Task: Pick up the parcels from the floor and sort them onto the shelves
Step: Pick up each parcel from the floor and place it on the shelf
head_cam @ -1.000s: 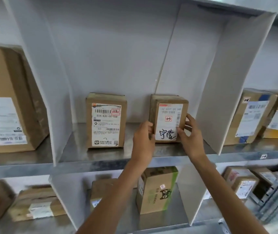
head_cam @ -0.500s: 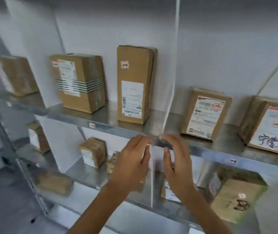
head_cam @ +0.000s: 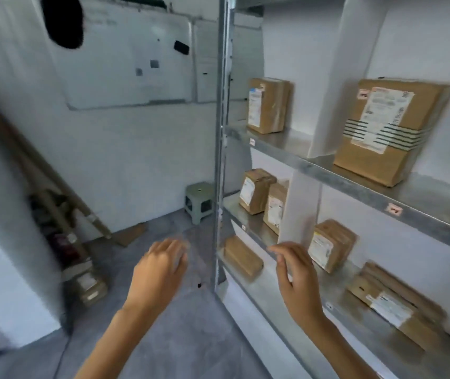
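the left hand (head_cam: pixel 160 269) and the right hand (head_cam: pixel 297 277) hold nothing, fingers loose and relaxed, the left over the grey floor (head_cam: pixel 177 337) and the right in front of the metal shelves (head_cam: pixel 355 183). brown parcels (head_cam: pixel 269 109) stand and lie on the shelves. one blurred floor parcel (head_cam: pixel 91 289) sits at the left, well apart from both hands.

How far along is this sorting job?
Done: many parcels stand on the shelves. In hand: nothing; the left hand and right hand are both empty and open. Left: at least one floor parcel, blurred, lies at far left.
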Motion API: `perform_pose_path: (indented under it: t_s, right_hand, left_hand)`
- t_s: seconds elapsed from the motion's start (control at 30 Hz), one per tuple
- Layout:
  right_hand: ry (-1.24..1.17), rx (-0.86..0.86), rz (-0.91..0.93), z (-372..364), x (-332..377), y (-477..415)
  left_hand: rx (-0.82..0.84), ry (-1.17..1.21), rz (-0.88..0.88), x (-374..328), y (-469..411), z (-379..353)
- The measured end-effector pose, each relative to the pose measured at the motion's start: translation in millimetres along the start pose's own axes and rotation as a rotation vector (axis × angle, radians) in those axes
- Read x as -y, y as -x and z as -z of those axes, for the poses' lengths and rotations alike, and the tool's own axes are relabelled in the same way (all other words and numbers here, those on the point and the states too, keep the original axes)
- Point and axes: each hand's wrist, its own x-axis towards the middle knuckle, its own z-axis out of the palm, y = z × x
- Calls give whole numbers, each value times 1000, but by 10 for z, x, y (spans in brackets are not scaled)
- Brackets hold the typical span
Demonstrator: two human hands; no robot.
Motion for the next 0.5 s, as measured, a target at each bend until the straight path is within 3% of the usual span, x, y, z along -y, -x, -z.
perform_pose_path:
  t_s: [0.23,0.5]
  right_hand:
    - [-133,228,-84,-1150,140,-65]
    - [-258,449,-233,-2554,19,-238]
  left_hand:
    - [-69,-37,419,1231,494,293]
    - [-78,-80,711,2242,677,178]
